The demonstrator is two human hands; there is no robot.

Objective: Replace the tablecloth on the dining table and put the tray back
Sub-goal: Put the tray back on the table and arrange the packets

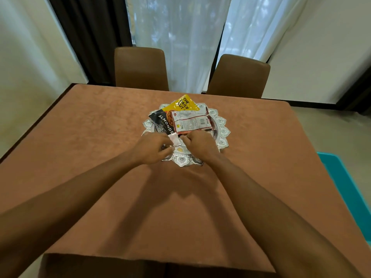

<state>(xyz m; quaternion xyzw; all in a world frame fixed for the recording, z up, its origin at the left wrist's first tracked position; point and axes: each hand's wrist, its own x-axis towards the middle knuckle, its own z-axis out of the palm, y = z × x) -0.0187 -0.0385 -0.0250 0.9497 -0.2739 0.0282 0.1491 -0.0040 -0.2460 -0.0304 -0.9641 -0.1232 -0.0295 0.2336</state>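
Clock set on the tabletop, 6 o'clock at the wearer's edge.

1. Dark curtain: hangs beyond the table, 11 o'clock.
2. Tablecloth: brown, covers the whole dining table, drapes over the 6 o'clock edge.
3. Left chair: brown, at the far edge, 11 o'clock.
4. Left hand: at the tray's 7 o'clock rim, fingers curled, tips against the sachet's left edge; whether it grips cannot be told.
5. Almonds packet: black, on the tray, 10 o'clock.
6. Small white sachet: on the tray between the two hands.
7. Sheer curtain: white, 12 o'clock.
8. Yellow packet: on the tray, 12 o'clock, partly under the other packets.
9. Red-and-white packet: uppermost, across the tray's middle.
10. Right hand: over the tray's 5 o'clock part, knuckles bent, fingertips hidden at the sachet's right edge; hold cannot be told.
11. Tray: silver, scalloped rim, on the cloth at table centre.
12. Right chair: brown, 1 o'clock.
13. Teal object: beside the table, 3 o'clock.
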